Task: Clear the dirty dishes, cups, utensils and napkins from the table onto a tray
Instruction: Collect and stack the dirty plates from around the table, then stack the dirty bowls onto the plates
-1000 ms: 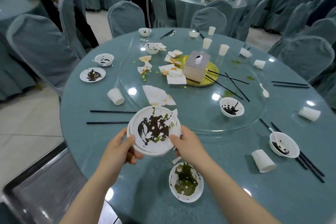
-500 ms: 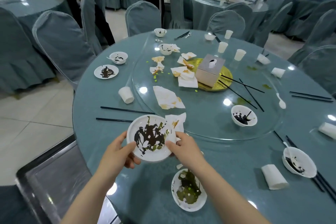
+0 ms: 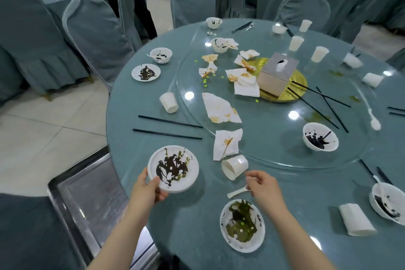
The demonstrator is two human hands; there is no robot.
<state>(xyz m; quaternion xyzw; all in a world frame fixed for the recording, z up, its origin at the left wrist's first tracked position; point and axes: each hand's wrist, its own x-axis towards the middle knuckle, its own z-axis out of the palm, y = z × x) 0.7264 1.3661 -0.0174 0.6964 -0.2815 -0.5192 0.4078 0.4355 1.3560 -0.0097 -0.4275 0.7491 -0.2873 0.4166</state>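
My left hand (image 3: 145, 190) grips the near rim of a white plate (image 3: 173, 169) smeared with dark sauce, held just above the table's left edge. My right hand (image 3: 263, 188) is off the plate, its fingertips pinched on the handle end of a white spoon (image 3: 237, 193) that lies on the table. A white cup (image 3: 234, 167) lies on its side just beyond the spoon. Next to the cup is a stained napkin (image 3: 226, 143). A plate with green residue (image 3: 242, 228) sits near me. The metal tray (image 3: 87, 193) stands low at the left, beside the table.
Black chopsticks (image 3: 166, 127) lie left of the glass turntable (image 3: 274, 155). On it are napkins, a dirty bowl (image 3: 320, 139) and a tissue box (image 3: 277, 73). A bowl (image 3: 389, 203) and a tipped cup (image 3: 357, 222) are at the right. Covered chairs ring the table.
My right hand let go of the sauce plate and moved right to the spoon. My left hand alone now carries the plate, shifted left. The tipped cup and napkin came into view.
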